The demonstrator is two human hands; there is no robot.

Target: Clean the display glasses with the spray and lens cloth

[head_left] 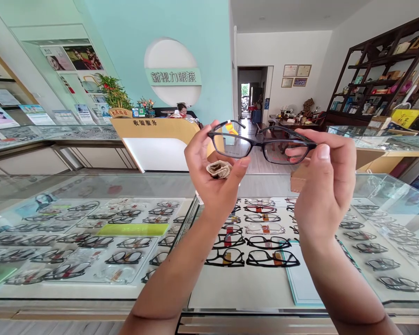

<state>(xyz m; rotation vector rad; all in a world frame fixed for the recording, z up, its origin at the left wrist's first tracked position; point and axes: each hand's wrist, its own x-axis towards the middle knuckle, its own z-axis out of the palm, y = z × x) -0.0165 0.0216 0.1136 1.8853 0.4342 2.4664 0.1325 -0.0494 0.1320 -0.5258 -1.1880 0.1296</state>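
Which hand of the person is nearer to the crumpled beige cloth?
Left. The left hand holds the crumpled beige cloth at its palm; the right hand is farther off, to the cloth's right, holding the black rectangular-framed eyeglasses at their right end.

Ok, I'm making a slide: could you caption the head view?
Left hand, with a beige cloth, and right hand hold black-framed glasses above a glass display case.
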